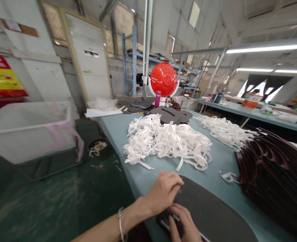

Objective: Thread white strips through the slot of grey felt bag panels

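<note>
A dark grey panel with a rounded outline [209, 208] lies on the blue-green table at the lower right of the head view. My left hand [161, 191], with a bracelet on its wrist, is closed at the panel's upper left edge, fingers bent over it. Just below, my right hand [185, 223] has its fingers bent over a dark glossy piece [165, 220] along the panel's near left edge. A thin pale line shows there. The two hands almost touch, and what lies under their fingertips is partly hidden.
White strips [168, 144] lie heaped beyond my hands. A tall stack of dark brown pieces [277, 178] stands at the right. More grey panels [167, 114] lie at the far end, before a red round object [164, 79]. A white bin [30, 131] stands left on the floor.
</note>
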Available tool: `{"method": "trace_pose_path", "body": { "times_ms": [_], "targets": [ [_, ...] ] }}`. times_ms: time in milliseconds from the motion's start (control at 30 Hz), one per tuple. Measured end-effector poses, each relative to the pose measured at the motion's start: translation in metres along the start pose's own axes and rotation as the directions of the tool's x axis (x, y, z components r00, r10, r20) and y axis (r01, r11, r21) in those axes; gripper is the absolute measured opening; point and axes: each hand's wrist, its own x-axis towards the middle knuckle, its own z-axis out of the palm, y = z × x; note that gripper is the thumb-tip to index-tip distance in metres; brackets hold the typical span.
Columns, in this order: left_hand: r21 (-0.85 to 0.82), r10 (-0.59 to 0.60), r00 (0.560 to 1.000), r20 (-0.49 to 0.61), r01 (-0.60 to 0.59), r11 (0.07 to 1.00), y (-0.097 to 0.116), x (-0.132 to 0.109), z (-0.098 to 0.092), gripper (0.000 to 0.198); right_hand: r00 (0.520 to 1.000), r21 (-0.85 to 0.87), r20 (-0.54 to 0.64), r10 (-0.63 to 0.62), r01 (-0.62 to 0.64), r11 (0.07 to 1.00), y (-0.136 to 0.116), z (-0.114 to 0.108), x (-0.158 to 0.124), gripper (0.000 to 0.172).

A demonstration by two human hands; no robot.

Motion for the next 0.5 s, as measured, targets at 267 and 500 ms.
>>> {"method": "trace_pose_path", "body": {
  "times_ms": [267, 500],
  "targets": [
    [0.350, -0.112, 0.804, -0.584, 0.374, 0.859, -0.066, -0.043, -0.092, 0.030, 0.985, -0.070, 0.173, 0.016, -0.004, 0.998, -0.040, 0.062, 0.112, 0.021],
    [0.632, -0.105, 0.943, -0.316, 0.292, 0.718, -0.094, -0.043, -0.085, 0.047, 0.988, -0.283, 0.157, -0.011, 0.055, 0.957, -0.030, 0.106, 0.127, 0.012]
  ]
}}
